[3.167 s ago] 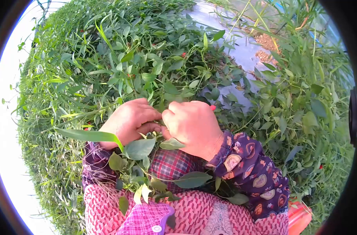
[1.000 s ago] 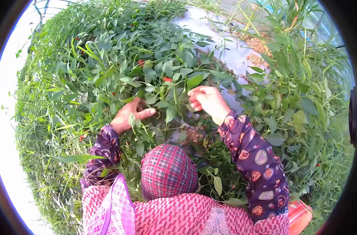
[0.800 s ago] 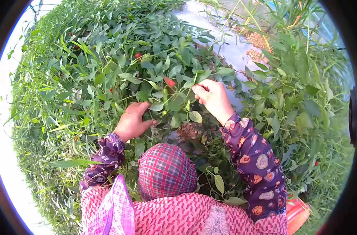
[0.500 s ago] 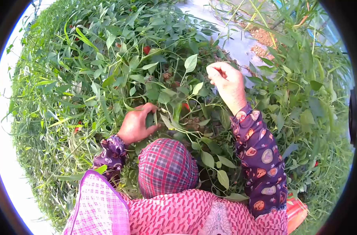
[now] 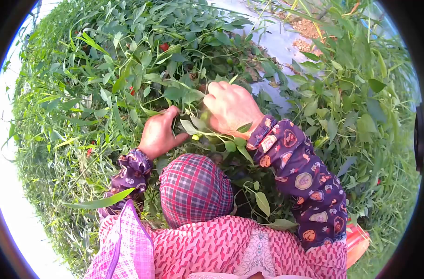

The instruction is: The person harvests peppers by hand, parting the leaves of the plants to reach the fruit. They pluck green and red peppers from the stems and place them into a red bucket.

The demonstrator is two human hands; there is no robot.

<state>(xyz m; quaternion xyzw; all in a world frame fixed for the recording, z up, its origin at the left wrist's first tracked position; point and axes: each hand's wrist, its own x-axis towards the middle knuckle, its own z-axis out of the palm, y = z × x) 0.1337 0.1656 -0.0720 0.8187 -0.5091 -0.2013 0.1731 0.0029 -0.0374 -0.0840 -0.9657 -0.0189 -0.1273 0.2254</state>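
**Both hands meet low in the pepper plant**

Since half a second ago the right hand [image 5: 231,110] has dropped from its raised spot at the top of the foliage and closed in beside the left hand [image 5: 159,135], so the two now sit near each other with only a few leaves between them.

The pepper plant [image 5: 175,60] fills the space ahead of both hands, its stems and leaves crossing over their fingers. The right hand is curled into a loose fist, knuckles up, buried among the stems; what it grips, if anything, is hidden by the leaves. The left hand is partly closed, thumb stretched toward the right hand, fingers pushed into the foliage; whether it has hold of a stem cannot be told. A small yellowish pepper [image 5: 194,137] hangs just between the two hands, below the thumb of the left.

Beyond the hands, a red pepper [image 5: 164,46] shows well up in the leaves. Nearer the body than the hands lies a plaid cloth [image 5: 195,190], and below it a pink patterned garment [image 5: 212,253]. Purple patterned sleeves [image 5: 305,179] cover both forearms. Past the right hand, grey ground sheeting [image 5: 281,44] shows between plants.
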